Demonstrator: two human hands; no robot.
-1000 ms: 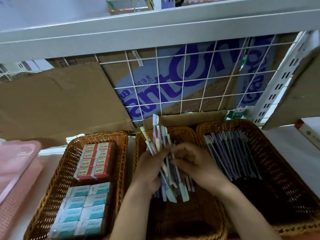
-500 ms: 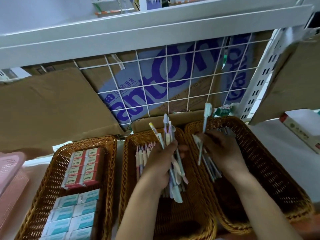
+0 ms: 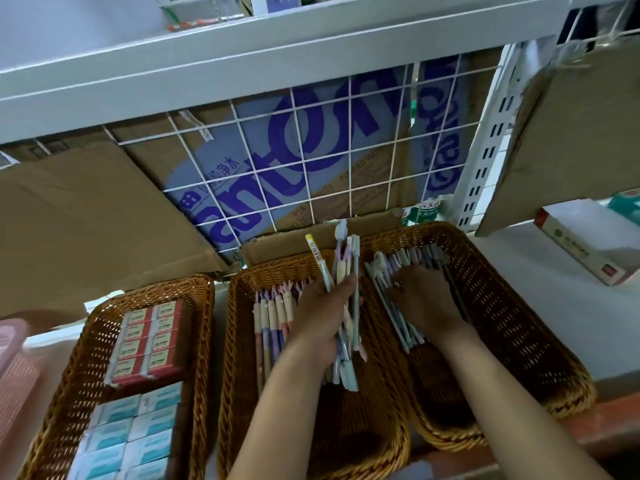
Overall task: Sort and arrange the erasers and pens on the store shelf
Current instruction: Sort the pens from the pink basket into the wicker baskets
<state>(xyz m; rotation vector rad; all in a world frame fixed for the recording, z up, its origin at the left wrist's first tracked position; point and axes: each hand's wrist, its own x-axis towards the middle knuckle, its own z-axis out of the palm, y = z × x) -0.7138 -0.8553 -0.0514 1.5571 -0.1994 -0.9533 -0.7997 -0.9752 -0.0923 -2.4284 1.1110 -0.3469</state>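
Over the middle basket [image 3: 232,341], left hand [image 3: 318,317] clasps a pen bundle [image 3: 347,263]; right hand [image 3: 426,299], grip unclear.

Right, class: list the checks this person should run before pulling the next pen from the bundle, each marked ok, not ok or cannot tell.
1. Left hand grips the bundle: ok.
2. Right hand free of pens: cannot tell; it lies on the right pens.
3. Right basket has room: ok.
4. Bundle all one kind: not ok, a yellow pen is mixed in.
5. Middle pens aligned in the middle basket: ok.
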